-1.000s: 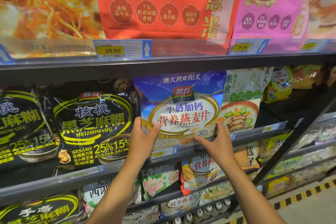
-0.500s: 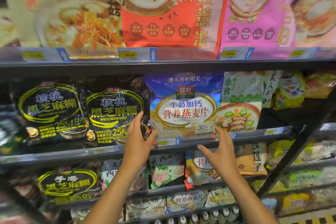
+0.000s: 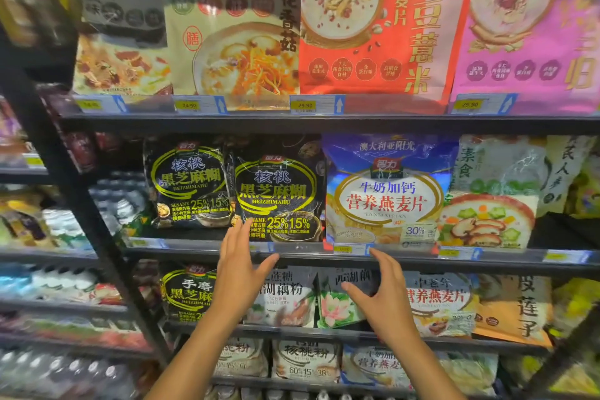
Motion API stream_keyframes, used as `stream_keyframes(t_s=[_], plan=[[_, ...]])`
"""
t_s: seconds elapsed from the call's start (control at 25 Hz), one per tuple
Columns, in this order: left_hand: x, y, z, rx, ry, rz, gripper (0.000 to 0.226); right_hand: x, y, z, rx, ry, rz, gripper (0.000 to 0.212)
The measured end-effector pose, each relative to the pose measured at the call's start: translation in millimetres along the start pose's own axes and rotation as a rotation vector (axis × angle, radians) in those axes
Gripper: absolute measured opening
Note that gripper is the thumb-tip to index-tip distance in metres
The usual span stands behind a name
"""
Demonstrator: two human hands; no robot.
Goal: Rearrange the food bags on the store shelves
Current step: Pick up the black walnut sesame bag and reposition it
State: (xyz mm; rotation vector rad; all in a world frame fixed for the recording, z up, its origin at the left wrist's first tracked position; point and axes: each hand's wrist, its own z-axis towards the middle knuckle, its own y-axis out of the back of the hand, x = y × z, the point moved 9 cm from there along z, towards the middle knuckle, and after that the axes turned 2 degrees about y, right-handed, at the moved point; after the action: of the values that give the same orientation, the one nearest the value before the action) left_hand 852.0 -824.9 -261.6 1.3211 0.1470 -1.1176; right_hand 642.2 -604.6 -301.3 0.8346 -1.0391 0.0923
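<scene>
Two grips are reaching toward the middle shelf (image 3: 519, 265), both open-fingered and holding nothing. Of these bare hands, the left grip (image 3: 242, 273) is stretching straight fingers over the lower left corner of the black sesame bag (image 3: 279, 191); contact is unclear. Spread wide, the right grip (image 3: 386, 297) is hovering just below the shelf edge, beneath the blue oat bag (image 3: 386, 201), which is standing upright between that black bag and a green vegetable bag (image 3: 490, 204).

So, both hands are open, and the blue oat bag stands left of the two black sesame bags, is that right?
Not quite: the head view shows the blue oat bag right of the two black sesame bags. The left hand and right hand are open.
</scene>
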Motion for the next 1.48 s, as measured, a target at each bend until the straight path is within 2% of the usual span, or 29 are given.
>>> stream_keyframes(t_s=[0.24,0.4,0.48,0.56,0.76,1.0,1.24,1.36,1.48], plan=[[39.9,12.4,45.1,0.021,0.06,-0.055,0.102,29.9,-47.4,25.9,0.061,-0.008,-0.001,0.089],[79.3,9.0,96.2,0.128,0.169,0.003,0.115,51.0,-78.6,59.3,0.042,-0.038,0.021,0.088],[91.0,5.1,118.1,0.198,0.215,0.05,0.112,58.8,-90.4,74.1,0.033,-0.046,0.025,0.091],[99.6,-3.7,139.3,0.284,0.222,0.072,0.1,62.2,-102.2,89.7,0.011,-0.067,0.025,0.098],[122.0,-18.8,167.3,0.382,0.267,0.089,0.107,72.2,-121.7,111.5,0.013,-0.131,-0.04,0.093],[136.1,-28.7,167.7,0.498,0.284,0.08,0.108,69.1,-130.5,116.2,-0.077,-0.177,-0.092,0.086],[134.4,-26.4,164.3,0.488,0.28,-0.006,0.103,66.8,-131.5,116.2,-0.097,-0.213,-0.018,0.086],[129.5,-22.8,166.0,0.473,0.236,0.027,0.091,66.4,-131.7,120.2,-0.082,-0.217,0.043,0.077],[126.3,-15.4,167.9,0.424,0.226,-0.002,0.089,63.5,-134.3,126.4,-0.084,-0.262,0.129,0.072]])
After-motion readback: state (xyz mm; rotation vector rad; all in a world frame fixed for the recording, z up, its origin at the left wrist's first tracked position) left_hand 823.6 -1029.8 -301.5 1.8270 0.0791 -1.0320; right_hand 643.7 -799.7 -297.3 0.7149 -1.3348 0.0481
